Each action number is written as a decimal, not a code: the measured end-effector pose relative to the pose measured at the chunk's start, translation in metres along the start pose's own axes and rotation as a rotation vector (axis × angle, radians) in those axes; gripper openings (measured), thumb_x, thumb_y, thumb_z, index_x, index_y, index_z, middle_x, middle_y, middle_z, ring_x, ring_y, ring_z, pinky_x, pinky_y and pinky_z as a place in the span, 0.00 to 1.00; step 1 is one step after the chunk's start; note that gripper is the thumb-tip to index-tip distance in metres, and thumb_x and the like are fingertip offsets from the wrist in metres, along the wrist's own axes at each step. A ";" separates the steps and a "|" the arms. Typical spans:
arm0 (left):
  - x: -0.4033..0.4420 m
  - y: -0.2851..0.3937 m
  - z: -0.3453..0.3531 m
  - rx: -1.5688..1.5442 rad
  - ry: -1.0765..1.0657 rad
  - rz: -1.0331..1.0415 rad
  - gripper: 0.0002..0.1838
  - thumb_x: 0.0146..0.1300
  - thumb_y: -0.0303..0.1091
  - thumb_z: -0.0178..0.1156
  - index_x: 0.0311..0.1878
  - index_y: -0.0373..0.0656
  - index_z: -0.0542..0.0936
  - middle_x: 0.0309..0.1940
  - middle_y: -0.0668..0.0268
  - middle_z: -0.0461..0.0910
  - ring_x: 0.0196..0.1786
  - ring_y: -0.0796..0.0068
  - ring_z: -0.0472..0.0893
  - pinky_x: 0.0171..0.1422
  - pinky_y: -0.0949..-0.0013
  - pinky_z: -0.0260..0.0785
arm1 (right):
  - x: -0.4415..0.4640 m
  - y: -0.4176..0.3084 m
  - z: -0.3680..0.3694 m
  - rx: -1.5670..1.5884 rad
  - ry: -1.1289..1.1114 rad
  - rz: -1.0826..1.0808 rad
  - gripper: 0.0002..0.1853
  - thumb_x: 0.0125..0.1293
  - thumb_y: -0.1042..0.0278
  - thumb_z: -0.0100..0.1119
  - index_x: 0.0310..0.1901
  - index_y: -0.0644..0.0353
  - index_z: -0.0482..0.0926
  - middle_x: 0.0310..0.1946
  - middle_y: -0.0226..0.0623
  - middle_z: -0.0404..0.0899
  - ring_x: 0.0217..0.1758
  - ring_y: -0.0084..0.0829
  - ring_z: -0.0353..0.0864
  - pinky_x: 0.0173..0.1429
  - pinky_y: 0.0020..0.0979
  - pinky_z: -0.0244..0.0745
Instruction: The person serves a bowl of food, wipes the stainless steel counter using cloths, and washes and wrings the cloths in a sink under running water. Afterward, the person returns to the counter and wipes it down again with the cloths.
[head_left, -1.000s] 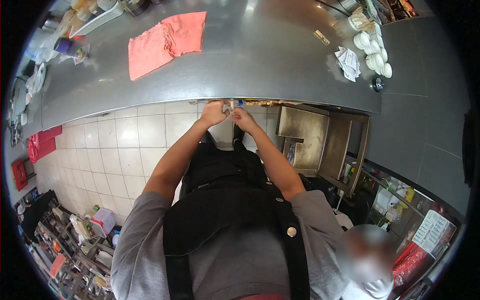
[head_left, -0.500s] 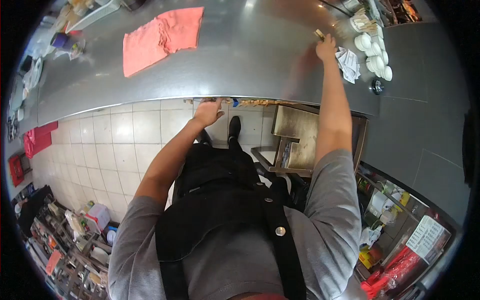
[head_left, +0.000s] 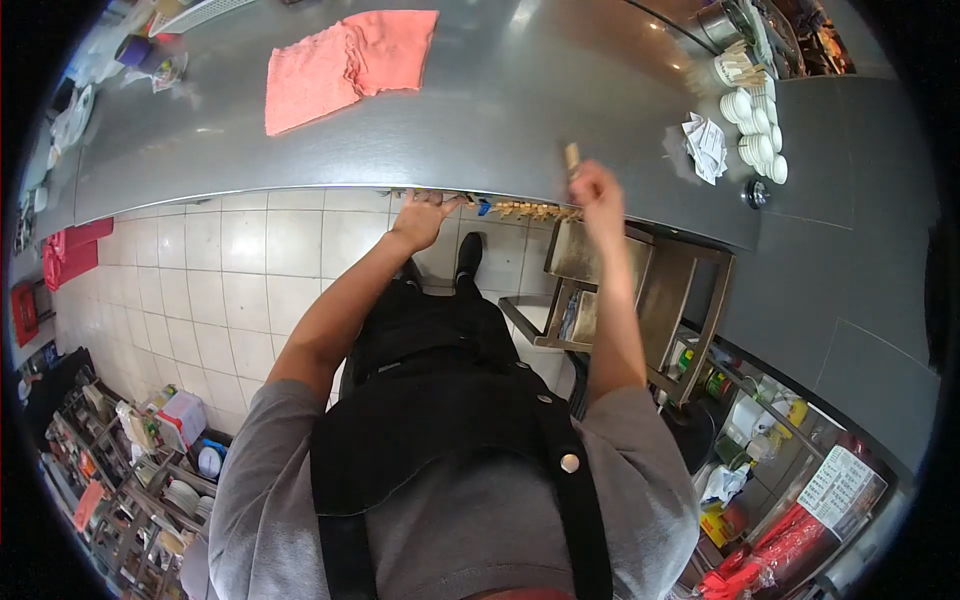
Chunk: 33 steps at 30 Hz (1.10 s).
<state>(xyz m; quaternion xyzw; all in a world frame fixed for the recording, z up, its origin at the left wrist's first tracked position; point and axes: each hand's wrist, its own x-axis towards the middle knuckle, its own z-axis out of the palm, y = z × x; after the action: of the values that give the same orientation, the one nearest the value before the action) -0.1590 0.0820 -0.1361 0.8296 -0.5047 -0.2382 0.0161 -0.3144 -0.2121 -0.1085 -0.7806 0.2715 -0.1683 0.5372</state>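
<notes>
My right hand (head_left: 597, 188) is closed on a small wooden clip (head_left: 572, 158), held upright just above the steel counter (head_left: 480, 130) near its front edge. My left hand (head_left: 420, 218) is at the counter's edge, its fingertips at the rim and its thumb pointing right; whether it grips something there cannot be made out. A row of small wooden clips (head_left: 530, 210) runs along the underside of the edge, with a blue one (head_left: 484, 207) close to my left hand.
On the counter lie a folded pink cloth (head_left: 350, 68), crumpled white papers (head_left: 706, 148) and stacked white cups (head_left: 757, 130). Below it, at the right, stands a metal frame (head_left: 705, 320). Crowded shelves (head_left: 135, 480) are at the lower left.
My right hand has come back from the far right of the counter towards its front edge, bringing the wooden clip that lay there. My left hand has stayed by the edge.
</notes>
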 end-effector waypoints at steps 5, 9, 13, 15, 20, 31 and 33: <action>0.010 -0.017 0.032 -0.054 0.136 0.038 0.36 0.55 0.28 0.60 0.70 0.45 0.65 0.52 0.53 0.81 0.60 0.54 0.77 0.68 0.52 0.63 | -0.122 -0.020 0.111 0.390 -0.378 0.486 0.11 0.68 0.75 0.58 0.51 0.64 0.79 0.40 0.30 0.80 0.39 0.20 0.79 0.45 0.24 0.77; 0.004 -0.020 0.026 -0.052 0.162 0.097 0.35 0.55 0.28 0.60 0.69 0.39 0.65 0.53 0.51 0.80 0.61 0.53 0.77 0.69 0.52 0.62 | -0.124 0.060 0.173 0.260 -0.298 0.532 0.09 0.68 0.77 0.58 0.48 0.67 0.80 0.36 0.32 0.81 0.35 0.21 0.80 0.41 0.24 0.78; -0.002 -0.014 0.011 -0.061 0.095 0.088 0.36 0.55 0.28 0.59 0.70 0.41 0.64 0.60 0.52 0.76 0.66 0.54 0.72 0.73 0.52 0.58 | -0.103 0.051 0.189 0.396 -0.229 0.507 0.08 0.69 0.77 0.58 0.47 0.67 0.81 0.32 0.32 0.81 0.33 0.22 0.80 0.40 0.25 0.79; -0.004 -0.015 0.011 -0.059 0.043 0.074 0.37 0.55 0.29 0.58 0.71 0.41 0.63 0.65 0.53 0.72 0.69 0.56 0.69 0.75 0.53 0.55 | -0.092 0.046 0.194 0.369 -0.212 0.563 0.08 0.69 0.77 0.58 0.47 0.67 0.81 0.32 0.32 0.81 0.33 0.22 0.80 0.40 0.25 0.79; 0.001 -0.023 0.027 -0.068 0.145 0.127 0.33 0.57 0.28 0.59 0.68 0.40 0.65 0.64 0.51 0.72 0.66 0.54 0.71 0.73 0.50 0.58 | -0.080 0.052 0.200 0.409 -0.169 0.613 0.09 0.68 0.78 0.58 0.49 0.66 0.80 0.36 0.33 0.82 0.35 0.23 0.81 0.41 0.25 0.79; -0.012 -0.054 -0.106 -0.074 0.703 0.494 0.16 0.58 0.30 0.56 0.50 0.41 0.81 0.56 0.57 0.79 0.59 0.55 0.77 0.65 0.56 0.68 | -0.116 0.030 0.159 0.223 -0.430 0.663 0.20 0.66 0.65 0.64 0.57 0.64 0.77 0.39 0.34 0.83 0.38 0.24 0.80 0.43 0.25 0.76; 0.034 -0.119 -0.132 -0.319 0.780 0.153 0.17 0.63 0.35 0.56 0.53 0.41 0.80 0.58 0.57 0.78 0.62 0.55 0.74 0.69 0.56 0.64 | -0.117 0.013 0.154 0.185 -0.440 0.595 0.19 0.67 0.65 0.63 0.58 0.61 0.77 0.39 0.31 0.82 0.39 0.22 0.79 0.44 0.25 0.76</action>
<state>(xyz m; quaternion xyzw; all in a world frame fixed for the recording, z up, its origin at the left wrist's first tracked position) 0.0067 0.0834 -0.0632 0.8048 -0.4779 0.0203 0.3514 -0.3255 -0.0299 -0.1735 -0.6334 0.3480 0.1429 0.6762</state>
